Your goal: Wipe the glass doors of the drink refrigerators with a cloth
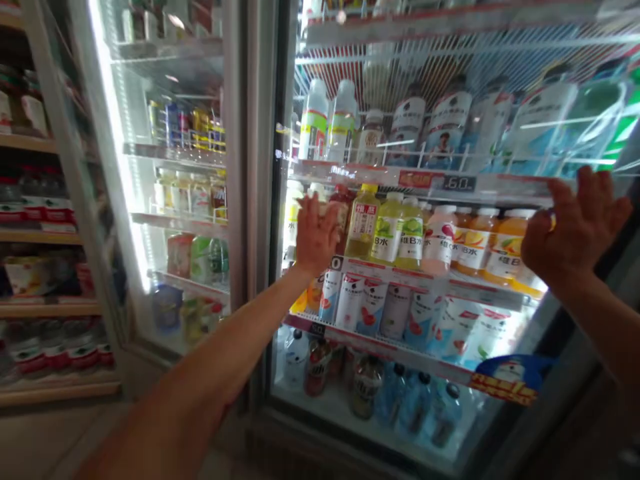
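My left hand (317, 233) is raised with its fingers spread, in front of the left part of a lit drinks fridge's middle shelf. Behind it, partly hidden, is a dark red bottle (341, 197); a yellow-capped bottle (364, 223) stands just to its right. On the right, my right hand (575, 227) is also open, fingers apart, with a ring on it. It is nearest to the orange drink bottles (506, 248) at the end of that shelf. Neither hand holds anything. Whether they touch the fridge's glass door (430, 427), I cannot tell.
Large water bottles (445, 123) fill the shelf above, and cartons (371, 307) stand below. More bottles (367, 390) line the bottom. A blue sticker (513, 377) is at the lower right. Another fridge (175, 220) and wooden shelves (50, 310) are on the left.
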`<action>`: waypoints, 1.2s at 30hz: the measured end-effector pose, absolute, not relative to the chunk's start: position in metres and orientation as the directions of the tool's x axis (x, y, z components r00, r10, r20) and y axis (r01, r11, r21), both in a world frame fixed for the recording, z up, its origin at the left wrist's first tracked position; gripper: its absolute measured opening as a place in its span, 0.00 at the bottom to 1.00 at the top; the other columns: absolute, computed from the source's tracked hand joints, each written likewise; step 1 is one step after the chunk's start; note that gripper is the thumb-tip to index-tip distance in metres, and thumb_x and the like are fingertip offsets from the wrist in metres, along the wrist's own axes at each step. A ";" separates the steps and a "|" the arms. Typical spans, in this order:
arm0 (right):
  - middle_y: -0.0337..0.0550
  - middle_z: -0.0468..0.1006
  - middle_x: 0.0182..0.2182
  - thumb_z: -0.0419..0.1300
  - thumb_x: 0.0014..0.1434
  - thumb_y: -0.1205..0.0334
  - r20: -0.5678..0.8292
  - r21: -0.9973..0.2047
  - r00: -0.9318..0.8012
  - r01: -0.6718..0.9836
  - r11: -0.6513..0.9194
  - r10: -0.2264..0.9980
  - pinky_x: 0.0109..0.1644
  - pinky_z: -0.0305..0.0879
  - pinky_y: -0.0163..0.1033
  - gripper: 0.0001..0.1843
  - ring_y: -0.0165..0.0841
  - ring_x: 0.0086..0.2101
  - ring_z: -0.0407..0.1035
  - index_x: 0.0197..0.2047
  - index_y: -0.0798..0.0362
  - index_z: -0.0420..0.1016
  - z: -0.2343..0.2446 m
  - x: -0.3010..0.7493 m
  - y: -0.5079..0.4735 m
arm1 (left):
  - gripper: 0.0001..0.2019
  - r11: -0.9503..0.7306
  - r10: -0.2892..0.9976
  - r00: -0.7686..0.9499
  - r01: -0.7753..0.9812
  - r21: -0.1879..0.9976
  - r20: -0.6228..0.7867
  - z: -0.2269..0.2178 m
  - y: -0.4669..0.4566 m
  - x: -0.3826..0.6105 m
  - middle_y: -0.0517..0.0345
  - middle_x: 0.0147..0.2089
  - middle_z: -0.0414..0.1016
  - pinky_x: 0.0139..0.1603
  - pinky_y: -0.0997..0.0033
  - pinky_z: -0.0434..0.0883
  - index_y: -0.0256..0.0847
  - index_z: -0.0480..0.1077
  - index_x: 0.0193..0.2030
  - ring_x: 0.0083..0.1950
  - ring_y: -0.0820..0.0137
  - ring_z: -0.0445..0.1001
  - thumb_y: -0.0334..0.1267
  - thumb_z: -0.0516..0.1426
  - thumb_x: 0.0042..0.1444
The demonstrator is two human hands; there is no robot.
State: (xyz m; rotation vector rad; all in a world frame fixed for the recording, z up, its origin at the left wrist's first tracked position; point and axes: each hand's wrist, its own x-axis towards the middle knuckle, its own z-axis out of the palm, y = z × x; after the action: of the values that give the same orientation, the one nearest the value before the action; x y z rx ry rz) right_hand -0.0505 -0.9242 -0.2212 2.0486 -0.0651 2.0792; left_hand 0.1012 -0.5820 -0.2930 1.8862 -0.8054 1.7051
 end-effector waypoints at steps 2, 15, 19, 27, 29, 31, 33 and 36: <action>0.59 0.53 0.63 0.42 0.62 0.55 0.995 0.097 0.015 -0.167 -0.981 0.095 0.59 0.37 0.65 0.29 0.49 0.64 0.42 0.62 0.58 0.57 -0.224 -0.051 -0.921 | 0.21 -0.602 -0.405 0.021 -0.758 -0.250 0.914 -0.306 -0.589 0.095 0.62 0.69 0.49 0.68 0.51 0.49 0.51 0.59 0.60 0.71 0.61 0.39 0.38 0.50 0.59; 0.53 0.53 0.64 0.45 0.60 0.59 0.997 0.055 -0.040 -0.239 -0.969 0.066 0.63 0.41 0.59 0.28 0.44 0.64 0.44 0.63 0.50 0.54 -0.273 -0.035 -0.909 | 0.26 -0.582 -0.416 -0.274 -0.652 -0.486 0.867 -0.341 -0.603 0.095 0.55 0.69 0.49 0.64 0.54 0.56 0.53 0.54 0.63 0.70 0.61 0.43 0.36 0.53 0.57; 0.53 0.55 0.63 0.45 0.59 0.59 0.996 0.082 -0.012 -0.240 -0.967 0.087 0.64 0.41 0.57 0.28 0.43 0.64 0.45 0.63 0.50 0.54 -0.272 -0.040 -0.907 | 0.27 -0.754 -0.184 -0.189 -0.602 -0.262 0.965 -0.334 -0.579 0.106 0.50 0.69 0.47 0.65 0.50 0.53 0.51 0.50 0.65 0.70 0.61 0.44 0.35 0.50 0.59; 0.52 0.54 0.64 0.46 0.60 0.60 0.996 0.085 -0.020 -0.235 -0.968 0.092 0.64 0.41 0.56 0.27 0.43 0.64 0.44 0.63 0.51 0.55 -0.273 -0.041 -0.904 | 0.31 -0.543 -0.491 -0.274 -0.645 -0.537 0.827 -0.350 -0.588 0.095 0.56 0.69 0.49 0.64 0.55 0.58 0.57 0.51 0.64 0.69 0.61 0.47 0.34 0.54 0.56; 0.51 0.54 0.64 0.46 0.60 0.60 0.996 0.088 -0.009 -0.230 -0.969 0.092 0.64 0.42 0.56 0.27 0.42 0.64 0.44 0.63 0.50 0.54 -0.273 -0.043 -0.905 | 0.30 -0.564 -0.502 -0.255 -0.628 -0.536 0.827 -0.349 -0.585 0.097 0.56 0.68 0.51 0.64 0.53 0.57 0.58 0.50 0.64 0.69 0.61 0.48 0.34 0.54 0.56; 0.49 0.54 0.64 0.46 0.60 0.61 0.997 0.077 0.002 -0.230 -0.970 0.079 0.64 0.43 0.56 0.28 0.41 0.64 0.44 0.64 0.48 0.52 -0.273 -0.044 -0.904 | 0.32 -0.711 -0.254 -0.183 -0.631 -0.312 0.950 -0.343 -0.580 0.101 0.52 0.70 0.45 0.64 0.48 0.55 0.54 0.47 0.66 0.69 0.58 0.46 0.33 0.52 0.57; 0.47 0.53 0.64 0.46 0.60 0.61 0.998 0.058 0.004 -0.231 -0.971 0.059 0.64 0.43 0.57 0.29 0.41 0.65 0.43 0.65 0.45 0.49 -0.273 -0.043 -0.903 | 0.33 -0.764 -0.005 -0.129 -0.639 -0.087 0.992 -0.340 -0.582 0.102 0.50 0.71 0.38 0.64 0.44 0.55 0.52 0.44 0.67 0.70 0.55 0.42 0.30 0.52 0.57; 0.45 0.53 0.64 0.46 0.60 0.61 0.998 0.056 -0.021 -0.213 -0.975 0.062 0.64 0.42 0.57 0.30 0.41 0.64 0.44 0.65 0.44 0.48 -0.273 -0.041 -0.904 | 0.35 -0.681 -0.194 -0.213 -0.673 -0.288 0.958 -0.348 -0.596 0.094 0.53 0.72 0.34 0.63 0.48 0.57 0.52 0.45 0.67 0.70 0.55 0.41 0.29 0.54 0.55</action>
State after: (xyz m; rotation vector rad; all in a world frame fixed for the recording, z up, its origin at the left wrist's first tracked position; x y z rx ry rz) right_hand -0.0409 -0.9043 -0.2734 2.0530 -0.1610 2.1097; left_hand 0.0940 -0.5963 -0.3478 1.7095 -1.0196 1.9593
